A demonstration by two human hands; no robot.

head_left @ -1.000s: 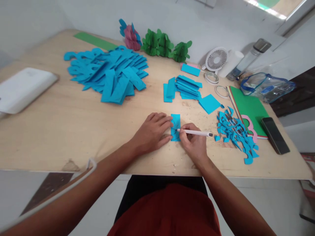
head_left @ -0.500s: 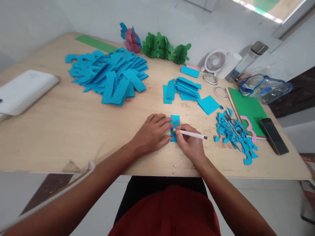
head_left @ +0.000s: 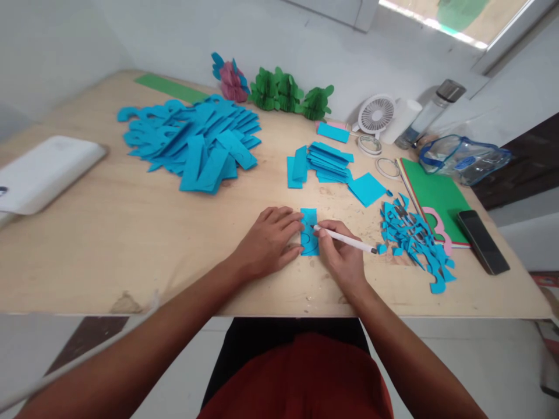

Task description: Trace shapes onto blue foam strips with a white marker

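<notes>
A small rectangle of blue paper [head_left: 309, 244] lies upright before me near the table's front edge, with dark curved pen lines on it. My left hand [head_left: 271, 241] rests flat at its left side, fingers stretched out and fingertips touching its edge. My right hand [head_left: 343, 250] grips a white pen [head_left: 349, 240], its tip at the paper's right edge and its dark end pointing right. Beyond the hands, folded blue paper strips [head_left: 328, 163] are stacked beside a blue paper square [head_left: 367, 189].
A big heap of blue paper pieces [head_left: 196, 139] lies back left. Blue scraps [head_left: 413, 233], a green folder [head_left: 437, 198] and a phone [head_left: 483, 241] are at right. A small fan [head_left: 376, 113], tape rolls [head_left: 369, 145] and a bottle [head_left: 430, 113] stand behind. A white device [head_left: 48, 171] is far left.
The pen tip has moved up and right across the blue paper, and more curved line shows on it. My left hand stays at the paper's edge. The camera view has shifted slightly.
</notes>
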